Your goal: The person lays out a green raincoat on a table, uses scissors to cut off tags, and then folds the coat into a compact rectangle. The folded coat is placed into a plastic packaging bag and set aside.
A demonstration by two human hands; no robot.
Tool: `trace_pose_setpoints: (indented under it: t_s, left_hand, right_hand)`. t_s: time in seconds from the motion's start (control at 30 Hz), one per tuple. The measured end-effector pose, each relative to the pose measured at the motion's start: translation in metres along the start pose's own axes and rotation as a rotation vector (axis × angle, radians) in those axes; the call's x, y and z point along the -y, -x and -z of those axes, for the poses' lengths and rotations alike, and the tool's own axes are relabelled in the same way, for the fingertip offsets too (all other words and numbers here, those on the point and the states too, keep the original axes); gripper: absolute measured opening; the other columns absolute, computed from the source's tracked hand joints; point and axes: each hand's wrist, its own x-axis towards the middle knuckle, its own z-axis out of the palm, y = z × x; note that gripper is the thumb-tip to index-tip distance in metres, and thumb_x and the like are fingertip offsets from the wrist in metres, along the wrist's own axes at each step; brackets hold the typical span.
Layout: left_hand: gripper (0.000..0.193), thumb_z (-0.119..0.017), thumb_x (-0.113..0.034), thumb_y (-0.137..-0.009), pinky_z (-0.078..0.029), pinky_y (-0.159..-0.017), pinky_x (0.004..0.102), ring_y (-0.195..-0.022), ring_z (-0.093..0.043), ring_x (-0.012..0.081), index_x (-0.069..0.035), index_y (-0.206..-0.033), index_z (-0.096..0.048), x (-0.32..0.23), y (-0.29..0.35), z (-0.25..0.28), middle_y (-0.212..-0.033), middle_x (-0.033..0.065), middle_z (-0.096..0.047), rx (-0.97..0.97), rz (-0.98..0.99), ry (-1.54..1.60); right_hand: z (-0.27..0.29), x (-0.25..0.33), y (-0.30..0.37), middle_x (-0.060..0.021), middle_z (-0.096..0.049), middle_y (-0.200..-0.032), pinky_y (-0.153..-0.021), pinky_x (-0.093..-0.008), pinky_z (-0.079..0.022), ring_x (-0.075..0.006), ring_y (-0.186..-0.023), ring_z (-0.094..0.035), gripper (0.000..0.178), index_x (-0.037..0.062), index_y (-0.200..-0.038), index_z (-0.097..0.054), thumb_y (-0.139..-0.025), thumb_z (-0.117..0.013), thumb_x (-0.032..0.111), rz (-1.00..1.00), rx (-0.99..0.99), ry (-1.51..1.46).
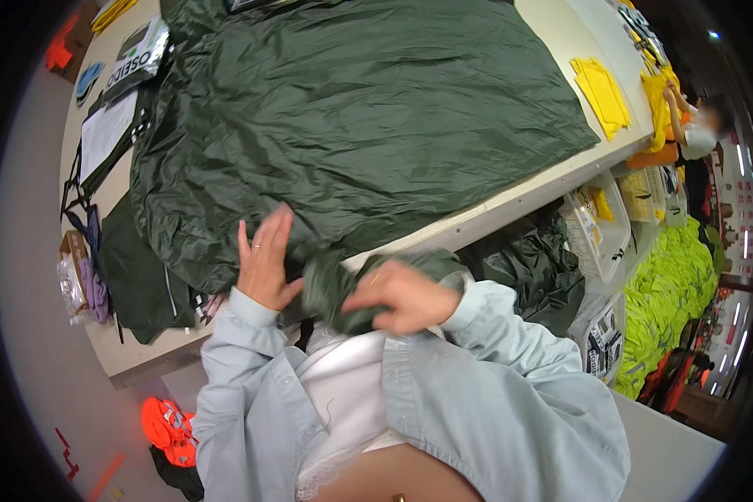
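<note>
A large sheet of thin, shiny dark green fabric (376, 117) lies spread and wrinkled over the table, more crumpled toward its left side. At its near edge my left hand (264, 266) is held with fingers stretched apart, next to the fabric and gripping nothing. Close in front of my body, my right hand (400, 296) is curled on a bunched part of the green fabric (330, 293), blurred by motion. This bunch hangs over the table's near edge; my right fingertips are partly smeared.
A dark green folded piece (138, 263), a white paper sheet (109, 138) and a plastic packet (138, 58) lie at left. Yellow cloth (601, 96) rests far right. Below are plastic bins (598, 234), lime garments (669, 301) and an orange garment (169, 431). Another person (701, 130) handles yellow fabric.
</note>
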Motion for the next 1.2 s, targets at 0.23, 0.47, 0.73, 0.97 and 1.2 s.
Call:
trace_pose_setpoints:
  t_s: [0.23, 0.47, 0.73, 0.97, 1.2]
  left_hand:
    - [0.014, -0.060, -0.010, -0.056, -0.034, -0.094, 0.0483, -0.086, -0.055, 0.0295, -0.003, -0.068, -0.058, -0.001, 0.046, 0.010, -0.085, 0.0074, -0.059, -0.022, 0.011, 0.257]
    - [0.010, -0.063, 0.004, -0.063, -0.028, -0.101, 0.0373, -0.126, -0.034, 0.0316, -0.003, -0.069, -0.061, -0.028, 0.143, -0.017, -0.137, 0.0195, -0.034, -0.437, 0.448, 0.066]
    - [0.030, -0.056, -0.005, -0.081, -0.039, -0.097, 0.0374, -0.115, -0.046, 0.0205, -0.004, -0.111, -0.056, 0.003, 0.297, -0.034, -0.126, 0.0160, -0.048, -0.356, 1.032, 1.283]
    - [0.036, -0.056, -0.011, -0.084, -0.039, -0.096, 0.0373, -0.114, -0.047, 0.0215, -0.008, -0.119, -0.050, -0.012, 0.235, 0.029, -0.125, 0.0121, -0.049, -0.844, 1.068, 1.067]
    - [0.042, -0.055, -0.016, -0.086, -0.040, -0.095, 0.0372, -0.113, -0.048, 0.0225, -0.011, -0.127, -0.045, 0.118, 0.095, 0.119, -0.123, 0.0081, -0.051, -1.074, 0.728, 0.973]
  right_hand:
    - [0.096, -0.105, 0.132, -0.0032, -0.059, -0.089, -0.065, -0.0241, -0.047, -0.0094, -0.074, -0.055, 0.021, 0.0062, -0.108, -0.056, -0.087, -0.052, 0.010, -0.447, -1.003, -0.596]
    - [0.321, -0.274, 0.334, -0.0167, -0.051, -0.106, -0.067, -0.0391, -0.055, -0.0290, -0.084, -0.059, 0.058, 0.0060, -0.126, -0.035, -0.082, -0.062, 0.033, -0.787, -1.889, -0.969]
    - [0.404, -0.376, 0.383, 0.0015, -0.038, -0.052, -0.043, -0.0312, -0.036, -0.0123, -0.044, -0.036, 0.022, 0.0147, -0.067, -0.045, -0.075, -0.061, 0.027, -0.817, -1.784, -1.041]
    - [0.423, -0.296, 0.397, -0.0029, -0.058, -0.065, -0.038, -0.0260, -0.044, -0.0134, -0.040, -0.045, 0.030, 0.0060, -0.086, -0.057, -0.075, -0.050, 0.033, -0.612, -1.949, -1.035]
    - [0.564, -0.290, 0.318, -0.0089, -0.059, -0.079, -0.060, -0.0331, -0.052, -0.0199, -0.064, -0.057, 0.019, 0.0040, -0.092, -0.053, -0.083, -0.056, 0.020, -0.446, -1.983, -0.678]
